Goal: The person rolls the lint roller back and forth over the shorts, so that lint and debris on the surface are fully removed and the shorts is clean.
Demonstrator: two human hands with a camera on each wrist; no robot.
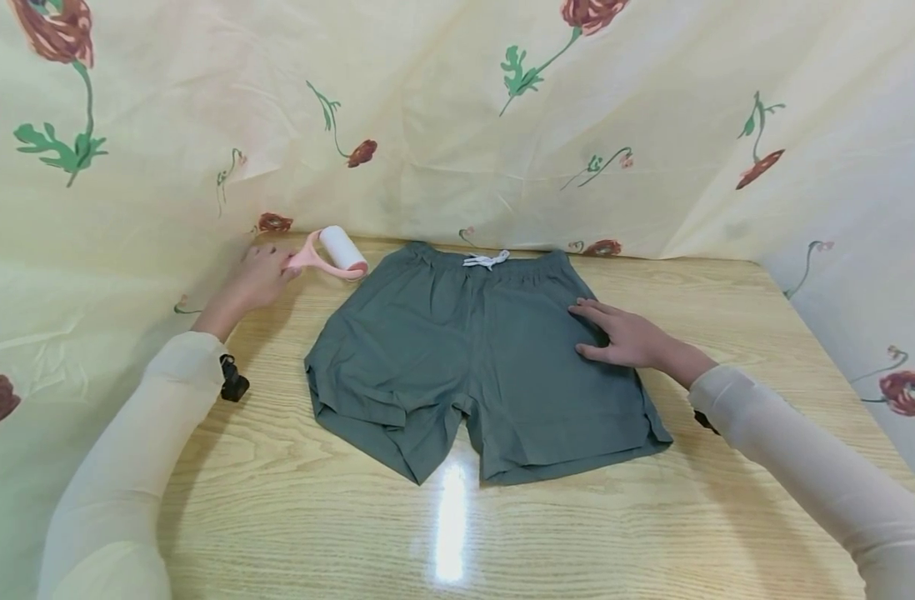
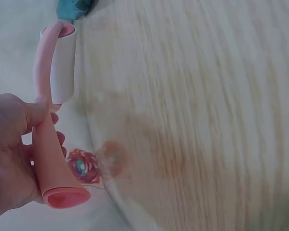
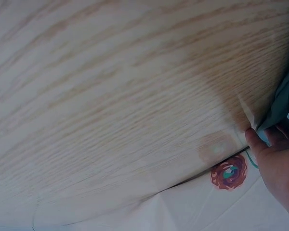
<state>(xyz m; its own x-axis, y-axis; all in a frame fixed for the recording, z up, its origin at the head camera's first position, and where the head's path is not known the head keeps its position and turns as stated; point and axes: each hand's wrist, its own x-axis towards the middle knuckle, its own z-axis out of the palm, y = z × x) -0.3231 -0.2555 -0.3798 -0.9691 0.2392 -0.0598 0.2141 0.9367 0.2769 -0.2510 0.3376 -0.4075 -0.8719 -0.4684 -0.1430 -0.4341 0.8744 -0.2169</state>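
Observation:
Dark green shorts lie spread on the table, waistband away from me, with a white drawstring at the top. The left leg hem is folded unevenly. My left hand grips the pink handle of a lint roller, whose white roll is at the shorts' upper left corner. The left wrist view shows thumb and fingers wrapped round the handle. On the right side of the shorts rests my right hand, its fingers extended over the cloth. In the right wrist view only part of that hand shows at the edge.
The wood-grain table reflects a bright strip of light near its front. A cream cloth with printed flowers hangs behind the table and along both sides. Dark small devices are strapped at my wrists.

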